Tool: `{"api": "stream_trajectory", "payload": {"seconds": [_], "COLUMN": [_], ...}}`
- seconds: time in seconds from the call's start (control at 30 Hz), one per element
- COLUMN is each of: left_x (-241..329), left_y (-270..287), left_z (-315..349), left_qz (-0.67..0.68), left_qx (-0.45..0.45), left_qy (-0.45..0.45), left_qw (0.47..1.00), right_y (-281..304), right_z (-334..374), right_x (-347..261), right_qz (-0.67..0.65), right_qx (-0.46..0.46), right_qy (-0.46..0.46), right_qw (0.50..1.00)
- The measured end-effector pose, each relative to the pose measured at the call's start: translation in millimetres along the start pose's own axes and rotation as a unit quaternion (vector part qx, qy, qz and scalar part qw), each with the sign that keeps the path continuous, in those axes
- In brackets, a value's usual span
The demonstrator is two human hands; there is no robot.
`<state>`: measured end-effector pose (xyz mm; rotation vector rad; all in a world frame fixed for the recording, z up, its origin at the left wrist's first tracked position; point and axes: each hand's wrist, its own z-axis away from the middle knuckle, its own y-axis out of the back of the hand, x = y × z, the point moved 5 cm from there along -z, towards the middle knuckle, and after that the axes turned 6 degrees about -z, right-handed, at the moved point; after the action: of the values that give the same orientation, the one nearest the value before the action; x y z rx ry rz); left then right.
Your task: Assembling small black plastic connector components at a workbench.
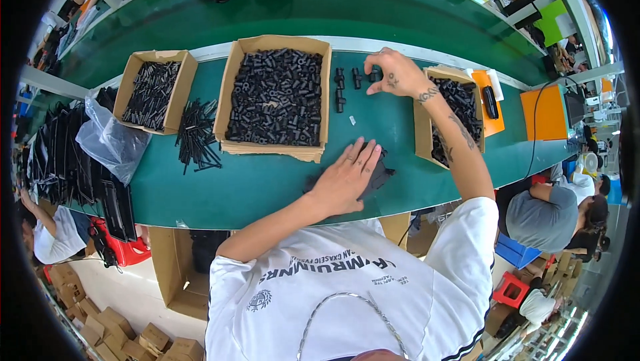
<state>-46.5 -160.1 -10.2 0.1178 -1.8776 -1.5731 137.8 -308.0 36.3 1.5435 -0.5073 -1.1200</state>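
My left hand point(347, 178) lies flat near the table's front edge, its fingers stretched out over a dark, flat black piece point(381, 178). The palm and fingers hide most of that piece, so its kind does not show. Farther back, my right hand point(395, 76) is curved with thumb and fingertips apart, close around a small black plastic fitting point(375, 75) on the table. To its left stand a few more such fittings, among them one black fitting point(357, 78) and another point(340, 101) nearer me.
A large cardboard box point(223, 118) of black fittings stands left of centre, and a smaller box point(423, 131) is under my right forearm. At left are a box of thin black rods point(189, 71), loose rods point(198, 136) and a plastic bag point(113, 141). An orange bin point(543, 114) stands right.
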Motion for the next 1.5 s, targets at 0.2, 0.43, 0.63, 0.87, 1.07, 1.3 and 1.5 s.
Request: {"api": "stream_trajectory", "payload": {"seconds": [0.2, 0.43, 0.63, 0.87, 1.07, 1.3, 1.5], "left_x": [-8, -26, -34, -37, -37, -37, -38], "left_y": [-4, 4, 3, 1, -2, 2, -1], "left_z": [27, 46, 51, 53, 53, 54, 54], "left_qz": [-0.077, 0.002, 0.046, 0.064, 0.077, 0.08, 0.081], "left_qx": [0.026, 0.116, 0.119, 0.123, 0.125, 0.125, 0.112], "left_qy": [0.038, 0.055, 0.044, 0.033, 0.035, 0.033, 0.031], "left_qw": [0.996, 0.992, 0.991, 0.99, 0.989, 0.988, 0.99], "right_y": [-28, 16, 5, -29, -31, -36, -39], "right_z": [-18, 31, 135, 157, 159, 165, 165], "right_x": [6, -26, -69, -72, -77, -85, -87], "right_qz": [-0.025, -0.134, -0.208, -0.205, -0.185, -0.165, -0.149], "right_qx": [-0.02, 0.059, 0.058, 0.042, 0.028, 0.041, 0.042], "right_qy": [0.008, 0.068, 0.101, 0.111, 0.132, 0.142, 0.148], "right_qw": [0.999, 0.987, 0.971, 0.972, 0.973, 0.975, 0.977]}}
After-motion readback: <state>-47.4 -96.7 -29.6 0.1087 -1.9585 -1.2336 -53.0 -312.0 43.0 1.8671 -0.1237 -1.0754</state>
